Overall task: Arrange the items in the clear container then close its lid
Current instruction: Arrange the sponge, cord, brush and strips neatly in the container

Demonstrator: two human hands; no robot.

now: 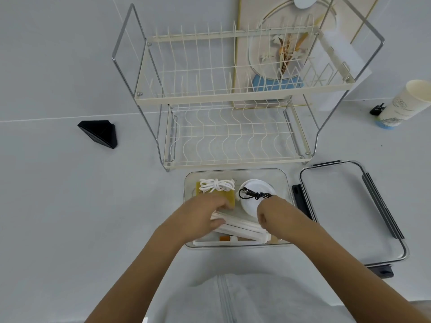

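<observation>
Clear container [235,171] at 6 o'clock of the dish rack [233,96], lid [349,213] at its 3 o'clock. Left hand [201,217] and right hand [278,214] both pinch the white sticks [242,227] inside. Light, stiff, likely slippery; best gripped at the ends.

Nothing here can be read. The tall cream paper cup [403,102] at the right edge of the frame carries a faint greenish emblem and line drawings, too blurred to make out letters. The small black clip-like object [377,109] just left of it shows pale marks, also illegible.
</observation>
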